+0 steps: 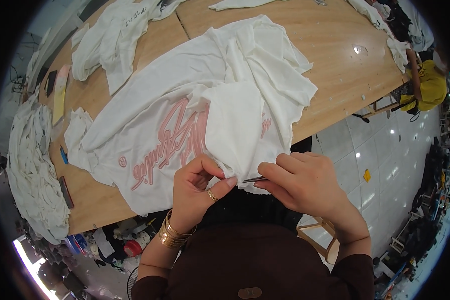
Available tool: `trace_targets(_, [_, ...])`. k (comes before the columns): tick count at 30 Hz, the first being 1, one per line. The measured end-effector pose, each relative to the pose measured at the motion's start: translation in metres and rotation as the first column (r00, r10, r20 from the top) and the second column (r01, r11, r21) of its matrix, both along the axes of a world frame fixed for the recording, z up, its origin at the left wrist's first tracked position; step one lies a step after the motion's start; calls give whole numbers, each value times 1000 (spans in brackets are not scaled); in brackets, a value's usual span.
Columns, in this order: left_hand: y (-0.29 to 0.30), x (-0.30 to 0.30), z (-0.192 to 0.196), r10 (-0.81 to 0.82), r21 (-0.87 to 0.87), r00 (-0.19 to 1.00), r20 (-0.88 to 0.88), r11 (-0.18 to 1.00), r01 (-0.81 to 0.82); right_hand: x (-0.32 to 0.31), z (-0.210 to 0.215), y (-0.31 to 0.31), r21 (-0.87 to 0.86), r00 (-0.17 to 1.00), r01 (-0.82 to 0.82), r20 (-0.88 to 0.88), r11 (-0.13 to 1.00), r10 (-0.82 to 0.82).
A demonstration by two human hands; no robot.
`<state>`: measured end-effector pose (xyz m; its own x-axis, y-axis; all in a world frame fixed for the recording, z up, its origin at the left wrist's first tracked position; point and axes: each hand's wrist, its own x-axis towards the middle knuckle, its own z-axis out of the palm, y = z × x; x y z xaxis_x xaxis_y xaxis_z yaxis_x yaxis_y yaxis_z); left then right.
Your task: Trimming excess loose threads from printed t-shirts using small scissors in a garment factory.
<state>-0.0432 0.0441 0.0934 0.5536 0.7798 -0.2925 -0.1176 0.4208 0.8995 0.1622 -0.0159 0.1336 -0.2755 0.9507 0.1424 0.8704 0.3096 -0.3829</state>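
A white garment with large pink lettering, apparently a sweatshirt, is spread over the near edge of the table. Its gathered part comes down to the edge in front of me. My left hand, wearing a ring and several gold bangles, pinches the hem between thumb and forefinger. Between the fingers of my right hand is a slim pointed metal tool, its tip at the hem close to my left thumb. Most of this tool is hidden, so I cannot tell whether it is snips or tweezers.
The wooden table holds another white garment at the far left. A heap of white fabric hangs over the left edge. A person in yellow sits at the far right. A wooden stool stands at my right.
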Motion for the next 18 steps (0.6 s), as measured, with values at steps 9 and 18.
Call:
trace_targets(9, [0, 1, 0, -6, -16, 1000, 19, 1000, 6, -2, 1, -2, 45, 1000, -4, 20, 999, 3])
trace_targets(18, [0, 0, 2, -18, -16, 1000, 7, 1000, 18, -2, 10, -2, 5, 992, -40, 121, 999, 39])
